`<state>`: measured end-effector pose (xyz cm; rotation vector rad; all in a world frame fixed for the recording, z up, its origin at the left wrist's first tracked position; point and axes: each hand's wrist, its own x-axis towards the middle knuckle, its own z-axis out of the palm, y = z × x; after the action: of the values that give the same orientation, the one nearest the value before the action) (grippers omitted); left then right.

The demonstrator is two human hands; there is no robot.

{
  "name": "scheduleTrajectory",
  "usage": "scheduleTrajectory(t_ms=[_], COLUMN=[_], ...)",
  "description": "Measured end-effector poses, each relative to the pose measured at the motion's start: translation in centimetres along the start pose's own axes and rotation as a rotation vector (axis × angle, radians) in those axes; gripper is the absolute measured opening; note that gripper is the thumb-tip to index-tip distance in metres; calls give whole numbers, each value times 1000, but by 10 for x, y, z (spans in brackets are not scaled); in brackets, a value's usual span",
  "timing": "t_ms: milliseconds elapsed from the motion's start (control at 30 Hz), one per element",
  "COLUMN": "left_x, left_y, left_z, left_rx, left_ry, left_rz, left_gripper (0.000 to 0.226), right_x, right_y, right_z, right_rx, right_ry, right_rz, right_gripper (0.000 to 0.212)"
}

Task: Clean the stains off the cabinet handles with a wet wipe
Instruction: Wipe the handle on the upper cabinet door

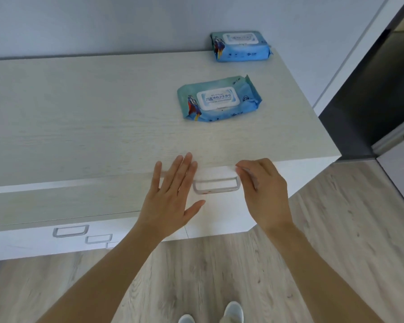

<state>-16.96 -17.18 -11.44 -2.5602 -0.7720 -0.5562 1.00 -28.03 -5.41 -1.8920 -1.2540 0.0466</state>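
Observation:
A grey rectangular drawer handle [216, 185] with small reddish stains on its lower bar sits on the white top drawer front. A white wet wipe [216, 172] lies stretched along the cabinet's front edge just above it. My right hand [262, 192] pinches the wipe's right end beside the handle. My left hand [173, 197] is flat with straight fingers, its fingertips touching the wipe's left end at the cabinet edge. Two more grey handles [71, 230] [99, 238] show on lower drawers at the left.
Two blue wet-wipe packs lie on the pale wood cabinet top [79, 117]: one near the middle right [218, 99], one at the back right corner [240, 45]. Wood floor lies below, with a dark doorway at the right [371, 101].

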Motion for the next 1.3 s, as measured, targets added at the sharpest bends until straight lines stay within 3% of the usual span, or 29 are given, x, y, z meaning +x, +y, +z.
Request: scheduleTrajectory(t_ms=[333,600,800,1067,1300], left_x=[-10,14,19,20,18], left_y=[-1,-3,-7,-7,11], left_z=[81,119,117,113,113], left_rx=[249,214,213,233,199], left_ry=[479,848,872,898,894], left_rz=[-54,-68,-72,-53,-143], left_gripper=[96,94,86,85,80], right_x=[-6,-1,-4,-18,-26], right_y=[48,73,94,120,115], right_z=[32,57,77,112,114], right_rx=[86,193,285,494,707], right_ry=[215,423,548,682,561], right_rz=[-151,-430,-529,-484,-390], right_gripper=[12,19,14,14,12])
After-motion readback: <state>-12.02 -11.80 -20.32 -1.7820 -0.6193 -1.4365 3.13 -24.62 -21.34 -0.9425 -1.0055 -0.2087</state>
